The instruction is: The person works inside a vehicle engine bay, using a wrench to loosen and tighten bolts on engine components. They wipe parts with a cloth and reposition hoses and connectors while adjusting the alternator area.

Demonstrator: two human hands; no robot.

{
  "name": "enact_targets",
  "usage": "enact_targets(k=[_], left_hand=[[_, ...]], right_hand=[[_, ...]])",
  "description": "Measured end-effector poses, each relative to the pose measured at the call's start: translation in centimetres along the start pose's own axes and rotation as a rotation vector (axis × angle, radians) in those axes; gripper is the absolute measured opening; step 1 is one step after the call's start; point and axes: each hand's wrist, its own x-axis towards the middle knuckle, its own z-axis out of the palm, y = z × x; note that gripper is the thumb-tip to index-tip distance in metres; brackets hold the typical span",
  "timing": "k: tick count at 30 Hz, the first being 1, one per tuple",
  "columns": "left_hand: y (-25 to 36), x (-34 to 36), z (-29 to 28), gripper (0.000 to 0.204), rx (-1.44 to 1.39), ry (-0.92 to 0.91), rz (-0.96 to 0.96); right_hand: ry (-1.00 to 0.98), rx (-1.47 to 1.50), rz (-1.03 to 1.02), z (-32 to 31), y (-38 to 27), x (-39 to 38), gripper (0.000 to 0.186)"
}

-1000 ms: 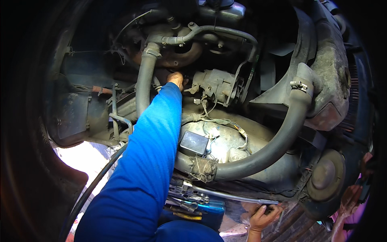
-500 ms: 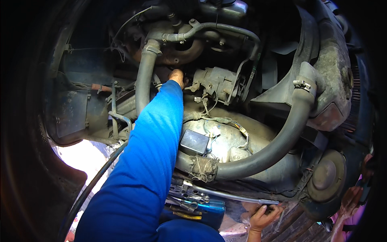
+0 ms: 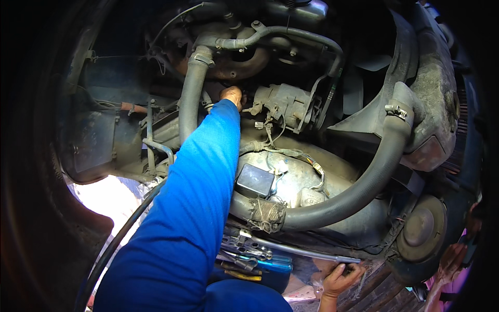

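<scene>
Deep in an engine bay, my left hand (image 3: pixel 232 96) reaches out at the end of a long blue sleeve. It looks curled, and its fingertips go out of sight among dark parts beside the grey alternator (image 3: pixel 286 106). What it grips, if anything, is hidden. At the lower right my right hand (image 3: pixel 340 281) has its fingers bent at the end of a long silver metal bar (image 3: pixel 306 253), which lies along the bay's near edge. A thick black hose (image 3: pixel 193 93) with a clamp rises left of my left hand.
A wide curved hose (image 3: pixel 358 195) crosses the right side to the radiator tank (image 3: pixel 423 132). A wrapped hose joint (image 3: pixel 267 215) and a black box (image 3: pixel 255 180) sit near my sleeve. Several wrenches (image 3: pixel 249 249) lie below. Another person's hand (image 3: pixel 451 260) shows at the right edge.
The engine parts sit slightly farther right in the picture. My left hand stays beside the alternator, and my right hand stays at the end of the metal bar.
</scene>
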Motion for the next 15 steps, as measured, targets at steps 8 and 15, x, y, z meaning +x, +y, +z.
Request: enact_targets(k=[8, 15], left_hand=[[-0.3, 0.7, 0.5, 0.031, 0.028, 0.007, 0.005], [0.0, -1.5, -2.0, 0.037, 0.033, 0.106, 0.068]], right_hand=[[0.000, -0.013, -0.021, 0.0, 0.0, 0.1, 0.042], [0.003, 0.007, 0.004, -0.1, -0.4, 0.2, 0.043]])
